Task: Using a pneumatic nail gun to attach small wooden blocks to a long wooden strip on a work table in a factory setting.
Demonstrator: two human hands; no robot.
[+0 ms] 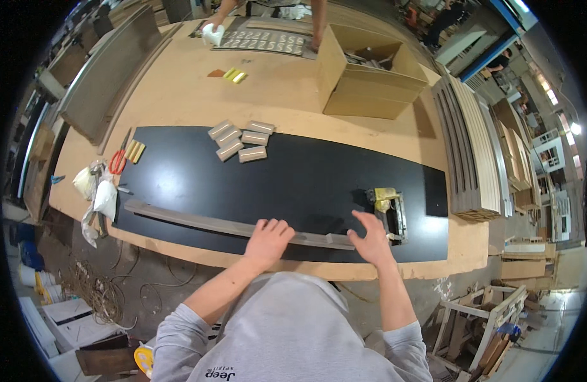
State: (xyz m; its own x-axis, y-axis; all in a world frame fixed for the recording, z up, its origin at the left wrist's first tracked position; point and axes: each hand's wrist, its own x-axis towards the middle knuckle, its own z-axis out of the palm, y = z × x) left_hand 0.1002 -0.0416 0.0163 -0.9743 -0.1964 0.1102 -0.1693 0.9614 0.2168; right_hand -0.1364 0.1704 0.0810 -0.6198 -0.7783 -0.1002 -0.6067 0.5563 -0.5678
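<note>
One long grey-brown strip (198, 219) in front of us, lying along the near edge of the black panel (274, 184), from close to the panel's left edge to right of its middle; panel itself sits toward the near edge of the table (287, 99). Left hand (270, 245) lies over the strip right of its middle, fingers curled across it; whether we're clamping or just resting, we can't make out. Right hand (373, 239) has fingers and thumb spread beside the strip's right end, nothing visibly held. Short end section (340, 240) shows a break line; separate piece or just a step, unclear. Handling guess: light, fairly stiff but slender enough to flex if lifted by one end. Finish looks matte, so decent grip for us; the sheeny panel underneath could let it skate. Corners probably ding easily. We'd take it two-handed, near the middle and near the right end, bracing that break line. Writing: dark lettering (220, 374) on our grey shirt (306, 337), upside down from here. We see no label on the strip, nor on the visible sides of the cardboard box (370, 92) near the table's far edge.
</note>
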